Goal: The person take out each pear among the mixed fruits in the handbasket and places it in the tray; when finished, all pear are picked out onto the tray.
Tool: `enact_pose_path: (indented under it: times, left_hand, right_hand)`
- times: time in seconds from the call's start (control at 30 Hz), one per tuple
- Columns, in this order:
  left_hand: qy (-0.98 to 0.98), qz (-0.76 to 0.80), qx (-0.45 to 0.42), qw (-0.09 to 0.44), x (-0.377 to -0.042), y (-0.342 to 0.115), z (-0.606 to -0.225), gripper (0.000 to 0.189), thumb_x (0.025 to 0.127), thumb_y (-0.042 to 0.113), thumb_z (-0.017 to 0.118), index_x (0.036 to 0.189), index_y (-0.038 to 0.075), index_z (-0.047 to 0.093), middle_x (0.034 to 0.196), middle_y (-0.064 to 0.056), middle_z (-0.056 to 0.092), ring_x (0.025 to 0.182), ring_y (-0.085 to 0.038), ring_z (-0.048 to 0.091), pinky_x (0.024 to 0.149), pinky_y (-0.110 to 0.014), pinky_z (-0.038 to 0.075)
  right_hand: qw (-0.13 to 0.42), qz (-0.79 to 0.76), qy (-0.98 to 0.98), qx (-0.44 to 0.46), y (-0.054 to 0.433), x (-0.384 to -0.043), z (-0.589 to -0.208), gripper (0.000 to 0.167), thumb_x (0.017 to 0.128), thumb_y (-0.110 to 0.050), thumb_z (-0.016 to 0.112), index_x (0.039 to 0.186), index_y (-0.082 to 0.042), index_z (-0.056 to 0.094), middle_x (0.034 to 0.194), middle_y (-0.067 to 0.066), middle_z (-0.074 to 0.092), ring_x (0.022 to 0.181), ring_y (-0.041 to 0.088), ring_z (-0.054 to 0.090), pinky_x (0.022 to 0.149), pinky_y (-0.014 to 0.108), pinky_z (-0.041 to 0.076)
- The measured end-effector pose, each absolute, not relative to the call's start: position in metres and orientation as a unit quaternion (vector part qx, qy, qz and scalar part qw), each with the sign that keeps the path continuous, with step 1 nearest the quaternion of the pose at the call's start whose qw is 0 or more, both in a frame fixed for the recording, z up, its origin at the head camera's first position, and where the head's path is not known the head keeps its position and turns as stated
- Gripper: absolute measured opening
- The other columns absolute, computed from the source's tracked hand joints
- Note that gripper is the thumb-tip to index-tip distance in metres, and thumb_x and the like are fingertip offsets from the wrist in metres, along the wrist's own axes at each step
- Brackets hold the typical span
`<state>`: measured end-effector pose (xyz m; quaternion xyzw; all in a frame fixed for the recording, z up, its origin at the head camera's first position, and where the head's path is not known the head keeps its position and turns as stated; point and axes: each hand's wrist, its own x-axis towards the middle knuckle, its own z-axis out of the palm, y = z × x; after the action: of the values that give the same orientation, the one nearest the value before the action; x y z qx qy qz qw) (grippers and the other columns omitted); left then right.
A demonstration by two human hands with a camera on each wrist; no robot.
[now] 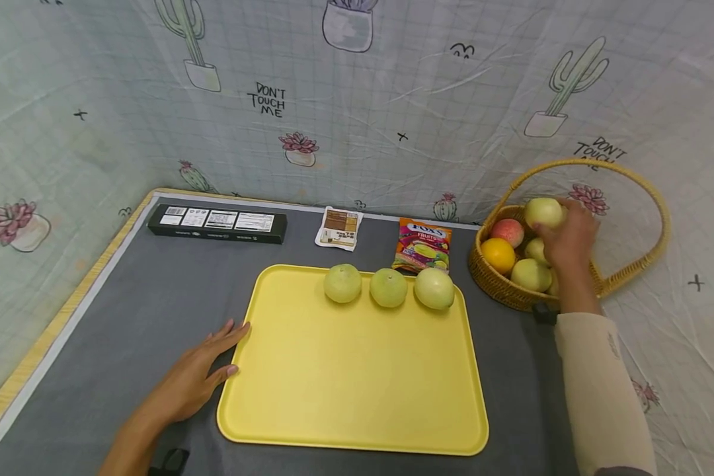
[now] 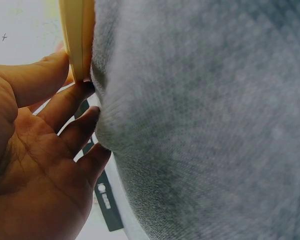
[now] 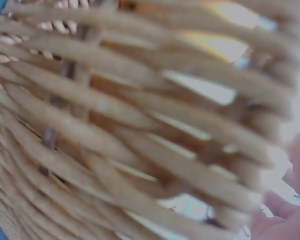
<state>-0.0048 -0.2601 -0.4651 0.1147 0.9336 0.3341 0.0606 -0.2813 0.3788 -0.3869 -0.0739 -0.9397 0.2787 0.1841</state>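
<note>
My right hand [image 1: 573, 239] grips a pale green round fruit [image 1: 541, 213] over the wicker basket [image 1: 492, 281]. Below it in the basket lie a reddish peach-like fruit [image 1: 508, 232], an orange [image 1: 498, 255] and more pale green fruits [image 1: 531, 275]. My left hand [image 1: 186, 378] touches the left edge of a yellow tray [image 1: 351, 377], fingers extended and thumb apart. Along the tray's far edge sit three pale green fruits: left [image 1: 342, 283], middle [image 1: 388, 287] and right [image 1: 434, 288]. In the right wrist view the basket weave [image 3: 115, 115] covers most of the hand.
Behind the tray lie a long black box [image 1: 217, 223], a small white-and-brown packet [image 1: 339, 229] and a colourful candy bag [image 1: 423, 244]. The basket's tall handle [image 1: 660, 218] arches to the right. A printed cloth [image 1: 357, 112] hangs behind the grey tabletop [image 1: 214, 291].
</note>
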Motion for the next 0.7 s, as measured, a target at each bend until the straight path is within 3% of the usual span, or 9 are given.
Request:
enact_pose_path:
  times: [0.27,0.37,0.53,0.7]
  left_hand:
    - [0.933,0.335,0.109,0.075,-0.006,-0.259,-0.463,0.080,0.095,0.012,0.077,0.166,0.017,0.041,0.170,-0.013,0.041,0.157,-0.048,0.035,0.119,-0.075,0.033]
    - [0.934,0.333,0.108,0.075,-0.006,-0.258,-0.462,0.080,0.095,0.012,0.078,0.166,0.018,0.041,0.170,-0.013,0.041,0.156,-0.048,0.035,0.119,-0.075,0.033]
    - [0.932,0.338,0.109,0.078,-0.006,-0.258,-0.462,0.080,0.095,0.012,0.077,0.166,0.017,0.041,0.170,-0.014,0.040,0.157,-0.049,0.034,0.120,-0.075,0.032]
    - [0.933,0.333,0.105,0.081,-0.006,-0.258,-0.461,0.079,0.096,0.012,0.077,0.166,0.017,0.041,0.170,-0.014,0.040,0.157,-0.049,0.033,0.119,-0.075,0.032]
  right_hand:
    - [0.244,0.307,-0.919,-0.044,0.360,-0.251,-0.376,0.065,0.095,-0.015,0.082,0.151,0.000,0.053,0.147,0.030,0.058,0.136,0.051,0.047,0.121,0.058,0.029]
    - [0.247,0.318,-0.914,-0.038,0.351,-0.237,-0.373,0.064,0.096,-0.018,0.081,0.152,-0.003,0.053,0.146,0.026,0.057,0.133,0.046,0.050,0.116,0.054,0.037]
    - [0.242,0.334,-0.910,-0.037,0.336,-0.215,-0.369,0.065,0.097,-0.025,0.080,0.154,-0.010,0.052,0.146,0.018,0.056,0.129,0.034,0.057,0.103,0.026,0.057]
    - [0.253,0.348,-0.902,-0.013,0.323,-0.192,-0.365,0.066,0.093,-0.023,0.085,0.150,-0.009,0.055,0.142,0.015,0.058,0.124,0.026,0.060,0.095,0.008,0.054]
